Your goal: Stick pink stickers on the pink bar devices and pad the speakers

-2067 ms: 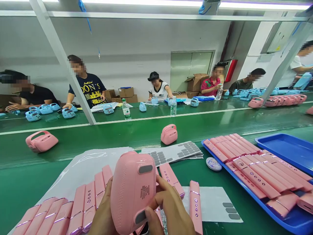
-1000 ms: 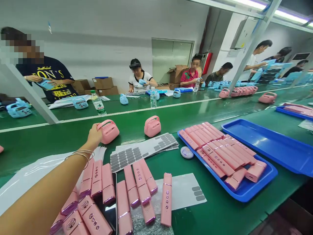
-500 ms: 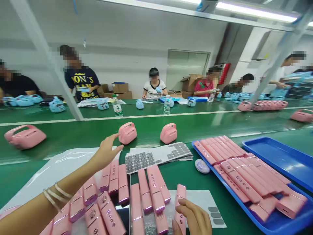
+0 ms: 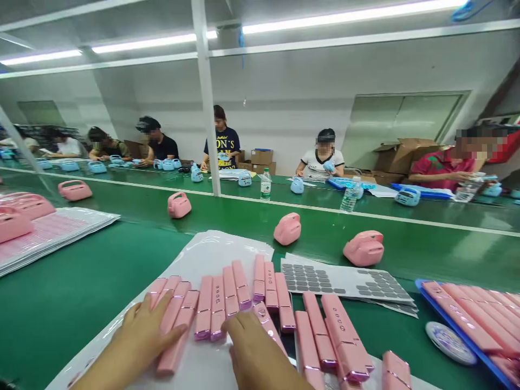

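Many pink bars (image 4: 205, 309) lie in rows in front of the person, some on a white sheet (image 4: 211, 246) and some to the right of it, with their long sides mostly pointing away. The left hand (image 4: 142, 335) is spread over the bars at the left end, its thumb held wide from its fingers; it touches them but does not look clenched. The right hand (image 4: 252, 345) is bent by the bars in the middle. Its fingertips are hidden — I cannot tell if it grasps a bar or only rests there.

The bars look like hard, shiny plastic, so each should be light and stiff, and may slide on the smooth sheet. A good hold would be by the 2 long sides, near the middle. The shiny purple trim looks easy to scratch — best to keep nails off it.

Past the bars, 4 pink cases (image 4: 287, 230) with handles sit well apart on the green belt (image 4: 239, 225). A sticker sheet (image 4: 347, 279) with grey ovals lies just behind the bars. To the right are a round badge (image 4: 450, 342) and a blue tray (image 4: 445, 315) of more bars.
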Motion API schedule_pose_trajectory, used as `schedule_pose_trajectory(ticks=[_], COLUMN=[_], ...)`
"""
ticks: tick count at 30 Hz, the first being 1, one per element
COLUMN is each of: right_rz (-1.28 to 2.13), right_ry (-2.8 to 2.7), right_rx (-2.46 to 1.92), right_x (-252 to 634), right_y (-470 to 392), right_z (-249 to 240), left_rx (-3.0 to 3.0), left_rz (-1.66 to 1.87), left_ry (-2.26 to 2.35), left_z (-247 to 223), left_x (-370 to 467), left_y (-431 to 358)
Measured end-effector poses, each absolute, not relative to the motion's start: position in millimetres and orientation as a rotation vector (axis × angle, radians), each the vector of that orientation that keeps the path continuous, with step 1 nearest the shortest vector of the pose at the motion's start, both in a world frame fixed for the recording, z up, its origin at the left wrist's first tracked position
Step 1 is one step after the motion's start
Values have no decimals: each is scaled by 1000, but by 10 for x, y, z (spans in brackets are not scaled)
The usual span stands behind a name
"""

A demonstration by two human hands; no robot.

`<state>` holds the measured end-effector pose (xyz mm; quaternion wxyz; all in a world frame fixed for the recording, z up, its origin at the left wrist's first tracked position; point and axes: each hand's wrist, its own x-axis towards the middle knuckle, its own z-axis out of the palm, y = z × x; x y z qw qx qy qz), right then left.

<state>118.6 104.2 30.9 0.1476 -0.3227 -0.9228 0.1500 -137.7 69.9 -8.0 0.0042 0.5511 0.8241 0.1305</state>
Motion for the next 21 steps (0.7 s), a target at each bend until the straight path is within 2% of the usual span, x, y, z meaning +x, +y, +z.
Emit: schedule_pose_trajectory(ticks=[3,9,16,21], right_rz=[219,3,-126,-125], right_ry=[-2849,-3109,-3127,-3026], right_rx=[-709,-383,-347,-323], right_x=[838,504,439,265], right_y=[1269,1558,1558,1281], right_z=[424,548,495,342], left_rx=[1666,1575,1567,1516], left_rz=[284,281,488,487], left_ry=[2601,2534,2386,2487], left_z=[-120,-49,-221,-90], left_x=[-1292,-1346,-1679,-1610], left_y=[659,579,459,527])
